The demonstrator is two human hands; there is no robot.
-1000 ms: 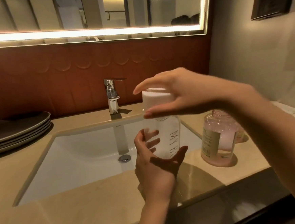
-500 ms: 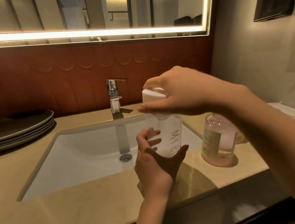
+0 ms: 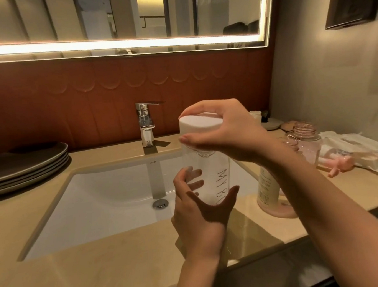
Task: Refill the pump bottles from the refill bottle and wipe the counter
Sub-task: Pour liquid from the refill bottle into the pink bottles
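Forearms are seen reaching in over the near edge of the beige counter (image 3: 103, 274). A clear bottle (image 3: 215, 177) with dark upright lettering is held upright above the front right corner of the sink (image 3: 111, 201). Its lower part is gripped by the left hand (image 3: 198, 217): the thumb is laid on the right side, and the fingers (image 3: 195, 183), wrapped round the far side, are seen through the clear wall. Whether the base rests on the counter cannot be told, as it is hidden by that hand.

The white cap (image 3: 199, 125) on top of the bottle is grasped from above by the right hand (image 3: 225, 131), with its fingers curled over the far rim and the thumb pressed on the near side.

Just right of the clear bottle, a pink bottle (image 3: 308, 149) with a cream label is stood on the counter, partly hidden behind the right forearm; its threaded neck is left bare. A pink pump (image 3: 336, 163) is laid on the counter just beyond it, beside a crumpled white packet (image 3: 360, 152).

Farther back, a chrome faucet (image 3: 145, 124) is mounted behind the sink, and a stack of grey plates (image 3: 24, 165) is set on the counter at the left. A lit mirror (image 3: 117, 20) is hung above the red-brown backsplash.
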